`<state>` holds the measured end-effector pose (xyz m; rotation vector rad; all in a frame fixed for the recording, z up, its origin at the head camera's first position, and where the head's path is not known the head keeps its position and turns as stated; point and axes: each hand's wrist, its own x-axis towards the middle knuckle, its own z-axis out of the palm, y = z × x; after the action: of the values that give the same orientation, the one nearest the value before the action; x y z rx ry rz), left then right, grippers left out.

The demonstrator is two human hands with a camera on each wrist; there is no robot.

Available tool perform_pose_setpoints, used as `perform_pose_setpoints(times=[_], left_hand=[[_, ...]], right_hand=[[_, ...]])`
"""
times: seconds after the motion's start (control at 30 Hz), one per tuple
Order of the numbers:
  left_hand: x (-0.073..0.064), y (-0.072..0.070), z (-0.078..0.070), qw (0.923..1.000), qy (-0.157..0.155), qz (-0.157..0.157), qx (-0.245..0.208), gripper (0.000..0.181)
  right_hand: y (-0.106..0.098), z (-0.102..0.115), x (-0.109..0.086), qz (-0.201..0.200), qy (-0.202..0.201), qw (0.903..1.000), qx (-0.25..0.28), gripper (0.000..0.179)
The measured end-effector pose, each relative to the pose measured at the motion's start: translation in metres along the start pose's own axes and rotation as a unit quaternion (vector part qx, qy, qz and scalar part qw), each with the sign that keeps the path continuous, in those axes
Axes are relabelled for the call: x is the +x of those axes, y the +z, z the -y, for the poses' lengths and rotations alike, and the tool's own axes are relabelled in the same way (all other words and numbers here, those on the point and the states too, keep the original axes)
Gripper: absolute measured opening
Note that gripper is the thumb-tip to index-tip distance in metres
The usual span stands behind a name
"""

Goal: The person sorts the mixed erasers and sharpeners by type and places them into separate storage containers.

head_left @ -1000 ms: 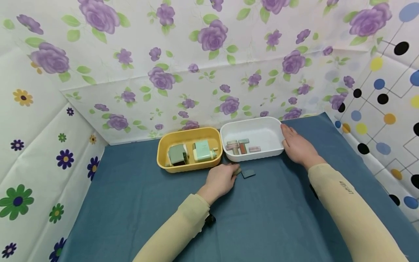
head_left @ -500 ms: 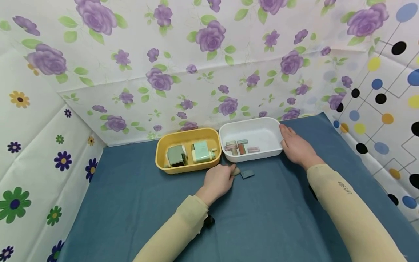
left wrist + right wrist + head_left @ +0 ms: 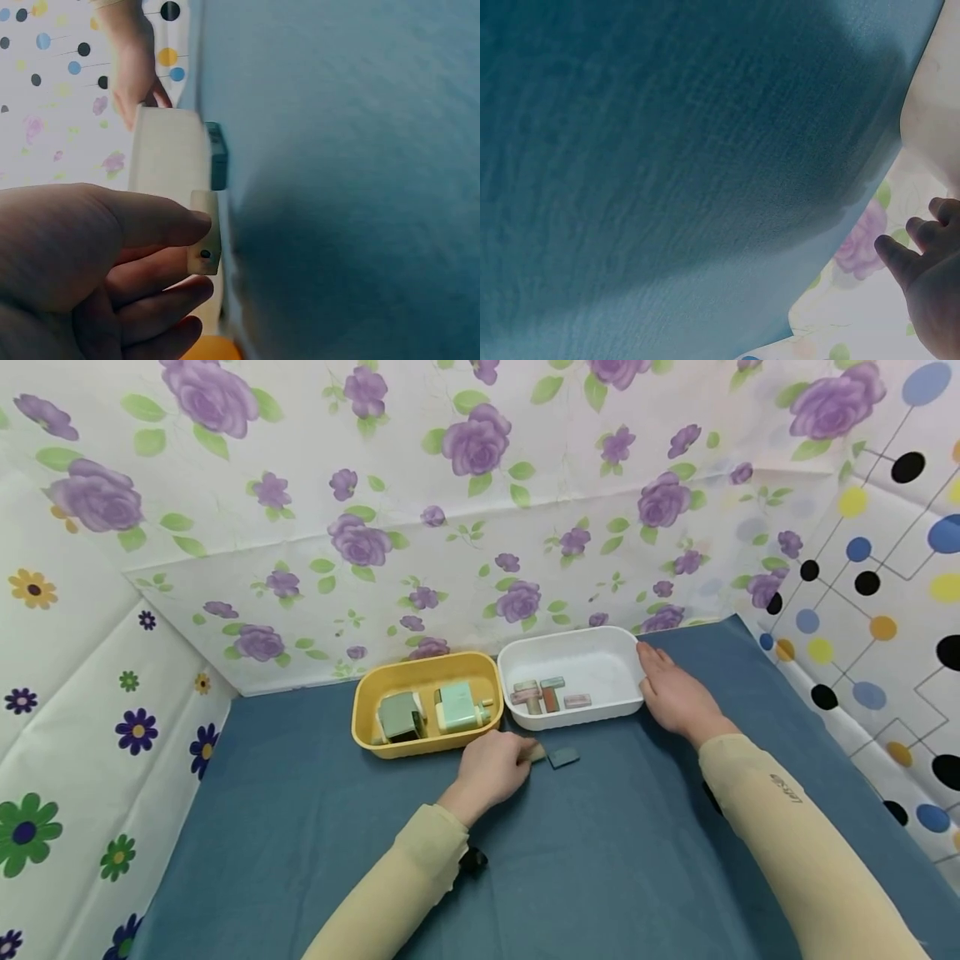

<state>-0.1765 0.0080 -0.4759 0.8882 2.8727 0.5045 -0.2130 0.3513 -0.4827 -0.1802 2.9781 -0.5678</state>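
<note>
My left hand (image 3: 491, 770) pinches a small beige block (image 3: 204, 256) between thumb and fingers, low over the cloth in front of the two bins. The block has a dark dot near one end. Just right of it a flat grey-green block (image 3: 563, 757) lies on the cloth. With fingers extended, my right hand (image 3: 678, 697) rests against the right end of the white bin (image 3: 611, 672). Inside that bin are several small pinkish, green and reddish blocks (image 3: 551, 697). The right wrist view catches only part of the right hand (image 3: 930, 277).
A yellow bin (image 3: 420, 747) stands left of the white one, holding a grey-green boxy item (image 3: 400, 714) and a mint-green boxy item (image 3: 457, 706). Blue cloth (image 3: 592, 868) covers the table. A flowered sheet (image 3: 450, 568) rises behind the bins.
The whole head view shifts slightly to the left. Both hands keep about the same places by the bins, the left still pinching the beige block.
</note>
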Motion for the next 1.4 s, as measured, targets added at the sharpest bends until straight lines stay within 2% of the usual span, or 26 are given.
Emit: perform_pose_setpoints(times=[0.2, 0.3, 0.43, 0.6, 0.73, 0.93, 1.1, 1.27, 1.4], left_hand=[[0.004, -0.014, -0.009, 0.9969, 0.049, 0.033, -0.053, 0.033], [0.011, -0.025, -0.016, 0.9944, 0.071, 0.025, -0.074, 0.033], [0.023, -0.035, -0.024, 0.9926, 0.081, 0.002, -0.091, 0.035], [0.040, -0.040, -0.026, 0.9903, 0.072, 0.003, -0.118, 0.036], [0.060, -0.042, -0.027, 0.9933, 0.053, 0.002, -0.103, 0.036], [0.092, -0.040, -0.025, 0.9954, -0.006, 0.014, -0.094, 0.038], [0.107, -0.033, -0.019, 0.9944, -0.047, 0.011, -0.094, 0.037], [0.116, -0.024, -0.017, 0.9953, -0.053, -0.001, -0.081, 0.035], [0.122, -0.020, -0.022, 0.9969, -0.043, 0.002, -0.067, 0.034]], right_hand=[[0.000, -0.001, -0.001, -0.003, 0.002, 1.0000, -0.002, 0.063], [0.000, -0.001, 0.001, -0.006, 0.003, 1.0000, 0.000, 0.064], [0.001, -0.002, 0.001, -0.005, 0.005, 1.0000, -0.001, 0.064], [0.004, -0.001, -0.001, -0.006, 0.005, 1.0000, -0.001, 0.064], [0.003, -0.001, 0.000, -0.013, 0.003, 0.9999, -0.002, 0.064], [0.001, -0.002, 0.000, -0.014, 0.006, 0.9999, -0.006, 0.063], [0.002, -0.003, 0.000, -0.019, 0.006, 0.9998, -0.006, 0.063], [0.002, -0.003, 0.000, -0.021, 0.007, 0.9997, -0.005, 0.063], [0.002, -0.004, 0.000, -0.020, 0.009, 0.9997, -0.005, 0.063]])
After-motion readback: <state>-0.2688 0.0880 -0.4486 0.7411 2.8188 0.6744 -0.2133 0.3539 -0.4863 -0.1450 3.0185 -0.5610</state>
